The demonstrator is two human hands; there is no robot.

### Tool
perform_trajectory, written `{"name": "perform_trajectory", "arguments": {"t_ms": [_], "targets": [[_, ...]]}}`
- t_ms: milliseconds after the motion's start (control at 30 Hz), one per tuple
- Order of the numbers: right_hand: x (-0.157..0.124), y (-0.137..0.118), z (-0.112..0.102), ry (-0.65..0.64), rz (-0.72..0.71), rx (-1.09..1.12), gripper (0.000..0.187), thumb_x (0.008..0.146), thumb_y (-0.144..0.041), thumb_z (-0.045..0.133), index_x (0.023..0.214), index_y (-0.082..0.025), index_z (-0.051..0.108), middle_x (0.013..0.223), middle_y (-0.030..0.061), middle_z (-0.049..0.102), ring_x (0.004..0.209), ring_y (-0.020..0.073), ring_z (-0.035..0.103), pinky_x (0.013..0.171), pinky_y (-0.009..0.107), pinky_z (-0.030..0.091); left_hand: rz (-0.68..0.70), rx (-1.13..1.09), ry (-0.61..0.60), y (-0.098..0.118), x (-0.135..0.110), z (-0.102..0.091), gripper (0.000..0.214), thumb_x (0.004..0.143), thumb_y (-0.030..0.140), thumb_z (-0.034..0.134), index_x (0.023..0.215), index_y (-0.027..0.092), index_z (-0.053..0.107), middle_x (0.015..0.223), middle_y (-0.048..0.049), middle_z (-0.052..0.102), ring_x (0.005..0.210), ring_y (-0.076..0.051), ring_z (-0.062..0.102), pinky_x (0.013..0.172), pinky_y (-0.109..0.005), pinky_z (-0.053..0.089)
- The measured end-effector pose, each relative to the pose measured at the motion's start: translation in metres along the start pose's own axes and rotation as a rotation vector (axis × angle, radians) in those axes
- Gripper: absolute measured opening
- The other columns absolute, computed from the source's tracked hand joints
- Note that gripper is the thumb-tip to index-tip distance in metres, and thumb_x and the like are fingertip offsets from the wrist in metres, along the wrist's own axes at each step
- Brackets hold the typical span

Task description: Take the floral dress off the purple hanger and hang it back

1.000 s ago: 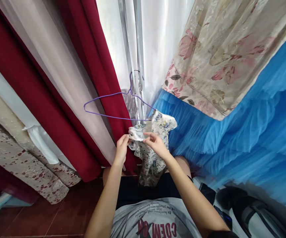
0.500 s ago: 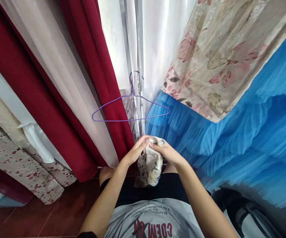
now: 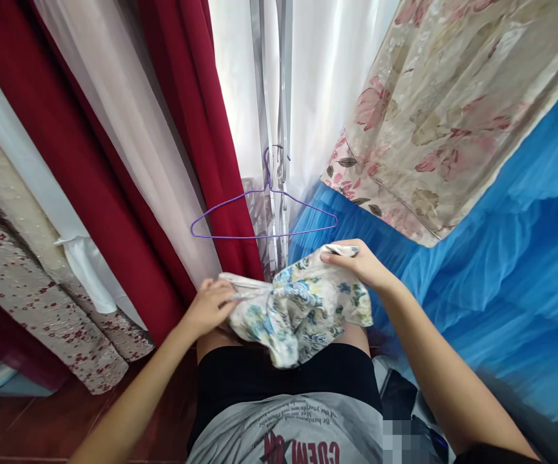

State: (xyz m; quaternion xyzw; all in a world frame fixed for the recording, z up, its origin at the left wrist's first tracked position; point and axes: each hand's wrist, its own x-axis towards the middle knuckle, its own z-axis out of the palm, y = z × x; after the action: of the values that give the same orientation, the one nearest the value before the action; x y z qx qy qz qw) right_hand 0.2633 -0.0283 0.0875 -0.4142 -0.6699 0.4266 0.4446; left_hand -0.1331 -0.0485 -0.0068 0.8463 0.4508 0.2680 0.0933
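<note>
A white cloth garment with a blue, green and yellow floral print [image 3: 303, 303] is stretched between my two hands above my lap; its exact kind is hard to tell from its folds. My left hand [image 3: 211, 305] grips its left upper corner. At the opposite corner, my right hand [image 3: 356, 261] pinches the upper edge, thumb on top. The garment sags in the middle and hangs over my thighs. Just beyond it, a thin purple clothes hanger [image 3: 264, 236] hangs bare by its hook from grey-white straps [image 3: 279, 96].
Long dark red [image 3: 187, 116] and pale curtains or gowns hang at the left. A pink floral fabric [image 3: 443, 129] hangs over blue ruffled tulle [image 3: 453, 258] at the right. Reddish floor tiles [image 3: 100, 425] show at the lower left. Dark items lie beside my right hip.
My hands have moved apart, left and right, spreading the bunched garment so its floral print shows. The hanger still hangs in place; the view has shifted slightly.
</note>
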Motion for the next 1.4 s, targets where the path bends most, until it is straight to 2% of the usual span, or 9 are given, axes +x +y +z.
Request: {"name": "perform_trajectory", "arguments": {"t_ms": [200, 300, 433, 700, 800, 933, 1033, 1200, 1400], "targets": [[0.077, 0.024, 0.048, 0.072, -0.23, -0.228, 0.037, 0.081, -0.041, 0.072, 0.109, -0.016, 0.076, 0.093, 0.0065, 0.073, 0.078, 0.0189, 0.06, 0.07, 0.029, 0.043, -0.104, 0.076, 0.224, -0.052, 0.046, -0.077, 0.026, 0.09, 0.041, 0.056, 0.091, 0.025, 0.077, 0.117, -0.0123, 0.075, 0.118, -0.033, 0.061, 0.106, -0.047, 0.037], [0.097, 0.033, 0.061, 0.074, -0.264, -0.365, 0.031, 0.087, -0.04, 0.064, 0.099, -0.014, 0.076, 0.088, 0.007, 0.073, 0.08, 0.0209, 0.061, 0.072, 0.03, 0.041, -0.073, 0.097, 0.274, -0.057, 0.062, -0.103, 0.025, 0.089, 0.038, 0.053, 0.08, 0.023, 0.071, 0.105, -0.0117, 0.075, 0.107, -0.03, 0.062, 0.102, -0.043, 0.041], [0.098, 0.041, 0.068, 0.093, -0.265, -0.466, 0.036, 0.091, -0.044, 0.056, 0.074, -0.015, 0.069, 0.063, 0.0009, 0.06, 0.063, 0.0164, 0.051, 0.06, 0.028, 0.032, 0.045, 0.08, 0.333, -0.033, 0.078, -0.125, 0.018, 0.088, 0.032, 0.054, 0.083, 0.023, 0.068, 0.113, -0.0104, 0.073, 0.113, -0.029, 0.061, 0.106, -0.041, 0.041], [0.081, 0.043, 0.086, 0.067, -0.267, -0.377, 0.033, 0.093, -0.044, 0.055, 0.079, -0.017, 0.069, 0.073, 0.0027, 0.067, 0.071, 0.02, 0.06, 0.067, 0.028, 0.039, 0.133, 0.148, 0.506, 0.04, 0.138, -0.12, 0.007, 0.086, 0.026, 0.062, 0.082, 0.022, 0.065, 0.108, -0.008, 0.069, 0.1, -0.025, 0.063, 0.092, -0.038, 0.046], [0.067, 0.04, 0.073, 0.129, -0.296, -0.272, 0.026, 0.088, -0.04, 0.063, 0.099, -0.018, 0.069, 0.092, 0.0053, 0.072, 0.085, 0.023, 0.064, 0.077, 0.031, 0.045, 0.083, 0.157, 0.586, 0.05, 0.147, -0.119, 0.003, 0.079, 0.021, 0.067, 0.077, 0.022, 0.066, 0.089, -0.0038, 0.068, 0.079, -0.021, 0.062, 0.075, -0.032, 0.045], [0.053, 0.046, 0.038, 0.287, -0.293, -0.066, 0.079, 0.07, -0.028, 0.075, 0.143, -0.02, 0.046, 0.098, 0.0055, 0.069, 0.082, 0.0223, 0.063, 0.075, 0.032, 0.05, 0.052, 0.106, 0.604, 0.048, 0.144, -0.119, 0.005, 0.076, 0.021, 0.069, 0.081, 0.022, 0.069, 0.077, -0.0004, 0.069, 0.07, -0.019, 0.06, 0.068, -0.03, 0.042], [0.062, 0.053, 0.009, 0.447, -0.195, -0.021, 0.095, 0.068, -0.026, 0.069, 0.156, -0.017, 0.033, 0.092, 0.005, 0.068, 0.066, 0.0191, 0.057, 0.064, 0.032, 0.048, 0.042, 0.068, 0.613, 0.047, 0.142, -0.117, 0.008, 0.074, 0.024, 0.072, 0.08, 0.021, 0.069, 0.073, 0.0008, 0.068, 0.066, -0.018, 0.058, 0.065, -0.029, 0.042], [0.085, 0.042, -0.023, 0.364, -0.062, -0.315, 0.051, 0.067, -0.026, 0.063, 0.113, -0.008, 0.072, 0.089, 0.0109, 0.072, 0.07, 0.0204, 0.059, 0.064, 0.031, 0.046, 0.065, 0.063, 0.581, 0.044, 0.14, -0.118, 0.009, 0.077, 0.027, 0.072, 0.082, 0.02, 0.068, 0.079, -0.0002, 0.069, 0.072, -0.018, 0.061, 0.072, -0.029, 0.045], [0.06, -0.009, -0.055, -0.01, 0.038, -0.438, 0.023, 0.074, -0.036, 0.069, 0.068, -0.015, 0.069, 0.053, -0.0034, 0.05, 0.05, 0.0101, 0.04, 0.05, 0.025, 0.028, -0.064, -0.188, 0.604, -0.001, 0.129, -0.126, 0.03, 0.078, 0.034, 0.075, 0.102, 0.018, 0.067, 0.104, -0.0062, 0.072, 0.094, -0.021, 0.068, 0.085, -0.03, 0.053]]}}
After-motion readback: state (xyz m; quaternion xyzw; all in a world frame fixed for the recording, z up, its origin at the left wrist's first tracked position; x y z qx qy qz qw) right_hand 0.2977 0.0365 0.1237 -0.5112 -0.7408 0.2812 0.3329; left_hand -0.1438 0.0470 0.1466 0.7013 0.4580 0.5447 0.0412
